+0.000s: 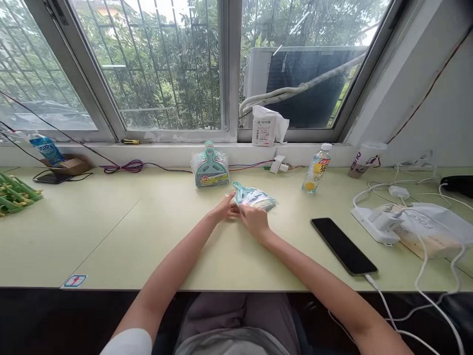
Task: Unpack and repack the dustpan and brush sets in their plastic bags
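Note:
A mint-green mini dustpan in shiny clear wrapping lies tilted over the table in front of me, its looped handle pointing up and left. My left hand grips it at the near left side, fingers partly hidden beneath. From the near side, my right hand is closed on its lower edge, with the fingertips tucked out of sight. Just behind, a stack of similar wrapped dustpans stands upright against the wall, handles up and a yellow-green label in front.
On the right are a drink bottle, a phone, a plastic cup, a power strip with white cables and a tissue pack. Leftward sit green bundled pieces and a cardboard box. A white package rests on the sill.

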Motion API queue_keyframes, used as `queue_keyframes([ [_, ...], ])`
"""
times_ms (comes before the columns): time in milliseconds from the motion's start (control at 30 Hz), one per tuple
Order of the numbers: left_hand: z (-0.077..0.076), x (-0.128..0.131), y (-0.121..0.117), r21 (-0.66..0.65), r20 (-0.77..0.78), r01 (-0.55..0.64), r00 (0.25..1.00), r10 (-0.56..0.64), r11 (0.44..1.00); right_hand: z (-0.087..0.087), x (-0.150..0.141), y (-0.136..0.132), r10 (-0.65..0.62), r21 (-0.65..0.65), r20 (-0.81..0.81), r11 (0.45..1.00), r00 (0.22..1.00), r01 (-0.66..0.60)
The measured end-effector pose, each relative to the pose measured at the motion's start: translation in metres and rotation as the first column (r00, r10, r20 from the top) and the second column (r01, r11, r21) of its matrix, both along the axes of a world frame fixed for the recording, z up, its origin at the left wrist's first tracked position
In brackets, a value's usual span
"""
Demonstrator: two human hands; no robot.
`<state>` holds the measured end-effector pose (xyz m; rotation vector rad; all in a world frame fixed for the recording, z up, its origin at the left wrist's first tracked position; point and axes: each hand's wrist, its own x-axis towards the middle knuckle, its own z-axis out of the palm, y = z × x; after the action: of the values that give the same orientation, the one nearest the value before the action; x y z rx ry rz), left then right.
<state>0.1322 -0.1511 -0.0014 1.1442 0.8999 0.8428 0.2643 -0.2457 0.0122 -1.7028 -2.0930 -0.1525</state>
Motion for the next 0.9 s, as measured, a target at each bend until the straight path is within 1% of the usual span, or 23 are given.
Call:
queue_keyframes([
  [67,-0.003,0.008,-0.001,-0.065,0.023,-0.105,0.994,0.107,0.992,0.001,-0.010,-0.010,0.077,0.065,-0.026,0.995,0.997,-0.075],
  [100,-0.005,0.009,-0.001,-0.083,0.030,-0.162,0.986,0.165,0.983,0.001,-0.011,-0.012,0.095,0.093,-0.045,0.991,0.994,-0.091],
  [133,-0.006,0.010,0.000,-0.072,0.049,-0.208,0.976,0.212,0.975,0.002,-0.011,-0.012,0.096,0.111,-0.071,0.990,0.993,-0.088],
  [200,-0.006,0.007,0.001,-0.041,0.090,-0.216,0.972,0.219,0.976,0.003,-0.003,-0.008,0.044,0.108,-0.139,0.994,0.989,-0.029],
  [267,-0.004,0.001,0.002,-0.016,0.103,-0.205,0.973,0.206,0.979,0.005,0.009,0.000,-0.041,0.078,-0.205,0.995,0.978,0.058],
  [300,-0.003,-0.002,0.003,-0.009,0.105,-0.218,0.970,0.217,0.976,0.005,0.016,0.005,-0.073,0.066,-0.237,0.994,0.969,0.091],
  [367,0.000,-0.007,0.004,-0.004,0.122,-0.255,0.960,0.254,0.967,0.002,0.030,0.015,-0.098,0.037,-0.333,0.992,0.938,0.117],
  [400,0.001,-0.010,0.004,-0.002,0.144,-0.259,0.956,0.257,0.966,0.000,0.036,0.021,-0.093,0.006,-0.419,0.994,0.903,0.105],
  [433,0.002,-0.012,0.004,0.000,0.170,-0.245,0.955,0.242,0.969,-0.003,0.042,0.026,-0.082,-0.042,-0.535,0.997,0.841,0.070],
  [467,0.002,-0.013,0.003,0.002,0.196,-0.214,0.958,0.210,0.977,-0.006,0.047,0.032,-0.080,-0.101,-0.668,0.995,0.740,0.017],
  [500,0.003,-0.014,0.002,0.004,0.219,-0.174,0.961,0.169,0.985,-0.010,0.051,0.037,-0.098,-0.152,-0.789,0.988,0.606,-0.039],
  [533,0.004,-0.014,0.001,0.007,0.245,-0.133,0.961,0.127,0.991,-0.014,0.055,0.042,-0.131,-0.189,-0.878,0.979,0.460,-0.082],
  [567,0.004,-0.013,-0.001,0.010,0.271,-0.101,0.958,0.094,0.995,-0.017,0.058,0.046,-0.170,-0.214,-0.930,0.971,0.326,-0.105],
  [600,0.004,-0.012,-0.003,0.011,0.296,-0.082,0.952,0.075,0.997,-0.020,0.060,0.050,-0.204,-0.231,-0.955,0.967,0.217,-0.105],
  [633,0.005,-0.011,-0.005,0.009,0.322,-0.076,0.944,0.069,0.997,-0.023,0.063,0.053,-0.228,-0.241,-0.964,0.967,0.138,-0.087],
  [700,0.006,-0.009,-0.008,0.006,0.366,-0.075,0.928,0.067,0.997,-0.026,0.065,0.056,-0.242,-0.244,-0.970,0.969,0.036,-0.049],
  [767,0.007,-0.009,-0.010,0.017,0.381,-0.061,0.923,0.050,0.998,-0.026,0.065,0.056,-0.222,-0.218,-0.974,0.974,-0.046,-0.064],
  [833,0.009,-0.012,-0.010,0.044,0.339,-0.008,0.941,-0.007,0.999,-0.025,0.064,0.055,-0.188,-0.174,-0.978,0.976,-0.096,-0.133],
  [900,0.012,-0.017,-0.009,0.056,0.229,0.078,0.969,-0.089,0.995,-0.023,0.064,0.054,-0.159,-0.134,-0.980,0.972,-0.119,-0.191],
])
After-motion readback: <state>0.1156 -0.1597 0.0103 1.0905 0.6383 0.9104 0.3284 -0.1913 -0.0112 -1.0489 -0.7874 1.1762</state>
